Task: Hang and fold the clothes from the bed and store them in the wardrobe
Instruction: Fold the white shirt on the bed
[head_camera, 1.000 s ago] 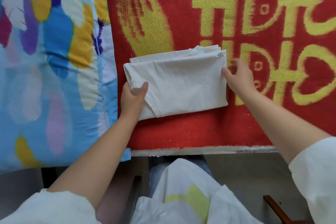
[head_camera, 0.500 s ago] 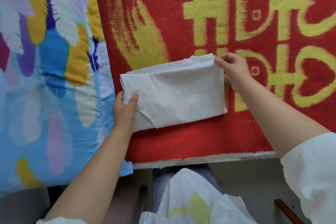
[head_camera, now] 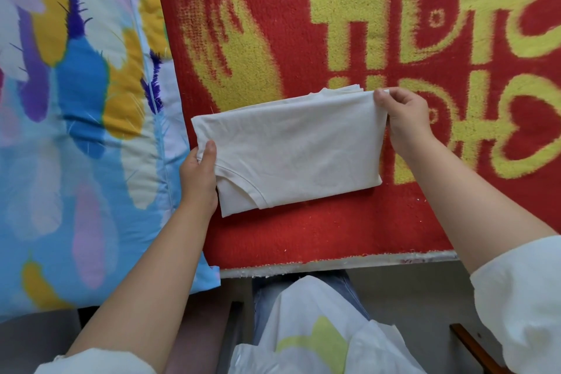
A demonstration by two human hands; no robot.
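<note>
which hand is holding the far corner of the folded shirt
The right hand pinches the far right corner of the white shirt; the left hand grips its near left edge.

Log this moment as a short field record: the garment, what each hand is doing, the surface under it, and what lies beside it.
garment: white folded shirt, several layers, a curved hem seam showing near its lower left
left hand: left hand grips the shirt's left edge, thumb on top
right hand: right hand pinches the shirt's upper right corner
surface: red and yellow blanket under the shirt
beside: feather-print quilt to the left of the blanket
</note>
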